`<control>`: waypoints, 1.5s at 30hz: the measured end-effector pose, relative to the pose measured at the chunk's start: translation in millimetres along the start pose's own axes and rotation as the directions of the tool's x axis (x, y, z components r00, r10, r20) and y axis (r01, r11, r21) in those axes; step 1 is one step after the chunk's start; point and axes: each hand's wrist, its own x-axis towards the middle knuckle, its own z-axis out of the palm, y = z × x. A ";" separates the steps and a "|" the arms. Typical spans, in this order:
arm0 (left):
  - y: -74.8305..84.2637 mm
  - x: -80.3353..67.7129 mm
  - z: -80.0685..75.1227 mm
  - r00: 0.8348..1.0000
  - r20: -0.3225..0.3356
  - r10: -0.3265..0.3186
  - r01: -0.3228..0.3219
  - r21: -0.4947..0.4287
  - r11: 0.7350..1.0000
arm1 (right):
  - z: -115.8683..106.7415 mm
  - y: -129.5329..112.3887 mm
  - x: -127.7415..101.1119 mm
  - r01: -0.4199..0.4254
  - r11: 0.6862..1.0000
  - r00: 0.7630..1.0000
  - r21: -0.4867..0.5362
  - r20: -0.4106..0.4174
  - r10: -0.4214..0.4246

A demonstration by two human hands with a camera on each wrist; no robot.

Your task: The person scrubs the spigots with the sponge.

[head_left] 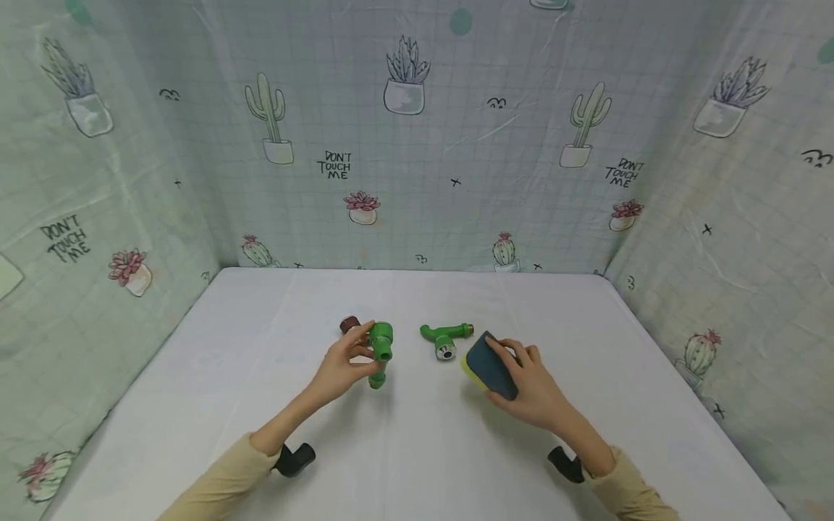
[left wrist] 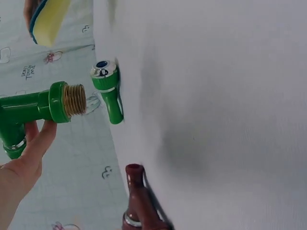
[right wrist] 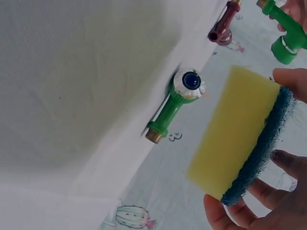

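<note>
While the white table [head_left: 417,434] carries a few plumbing parts between cactus-print cloth walls [head_left: 456,145], both hands are busy above it. The left hand [head_left: 340,369] has its fingers curled round a green plastic tap [head_left: 379,353] and holds it lifted off the table surface; in the left wrist view the thumb and fingers [left wrist: 41,143] press against the tap's green body from below, and the brass threaded end [left wrist: 74,99] sticks out free to the side. Just behind this hand, near the fingertips, a dark red tap [head_left: 350,324] lies on the table, apart from the green one in the grip.

The right hand [head_left: 531,383] grasps a cleaning sponge [head_left: 490,365], yellow foam on one face and a dark blue scouring layer on the other. In the right wrist view the thumb [right wrist: 292,81] sits on one short edge and the other fingers [right wrist: 249,211] wrap the opposite edge, so the sponge is pinched across its width with the yellow face turned toward the table. In the head view the blue layer faces up.

Between the two hands a second green tap [head_left: 444,338] lies on the table, touched by neither hand, its chrome-rimmed cap with a blue centre [right wrist: 191,82] pointing toward the sponge and its brass end [right wrist: 153,137] away from it. It lies near the sponge, not touching it.
</note>
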 end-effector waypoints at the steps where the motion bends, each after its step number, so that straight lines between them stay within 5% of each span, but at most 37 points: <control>1: 0.2 0.3 0.0 0.999 0.007 -0.046 0.046 -0.060 0.997 | -0.1 -1.8 -0.1 0.003 1.000 1.000 0.008 0.001 -0.003; 4: 1.2 1.2 1.4 0.986 0.056 -0.158 0.167 -0.250 0.954 | -0.3 -6.4 -0.5 0.008 1.000 1.000 0.025 0.008 -0.009; 9: 4.2 2.3 8.4 0.958 0.108 -0.264 0.283 -0.471 0.835 | -2.0 -11.9 0.0 0.024 0.999 1.000 0.043 0.005 -0.024; 16: 4.6 4.8 20.0 0.934 0.137 -0.329 0.336 -0.649 0.683 | -5.6 -21.0 4.0 0.094 0.992 0.995 0.081 -0.045 -0.091; 21: 7.2 6.3 32.8 0.900 0.163 -0.404 0.398 -0.682 0.613 | -5.0 -31.3 7.9 0.200 0.971 0.979 0.129 -0.070 -0.192; 28: 16.0 8.6 46.6 0.888 0.184 -0.422 0.427 -0.673 0.604 | -0.8 -41.5 10.7 0.383 0.913 0.923 0.139 -0.074 -0.377; 34: 21.7 8.3 49.7 0.886 0.224 -0.406 0.447 -0.645 0.620 | 0.7 -42.3 9.9 0.446 0.887 0.893 0.118 -0.125 -0.432; 39: 24.7 9.5 51.2 0.875 0.275 -0.399 0.479 -0.613 0.628 | -1.3 -43.6 16.1 0.441 0.894 0.889 0.079 -0.170 -0.424; 45: 26.2 8.9 51.8 0.882 0.271 -0.385 0.468 -0.590 0.658 | 0.0 -47.4 26.4 0.386 0.922 0.907 0.039 -0.197 -0.372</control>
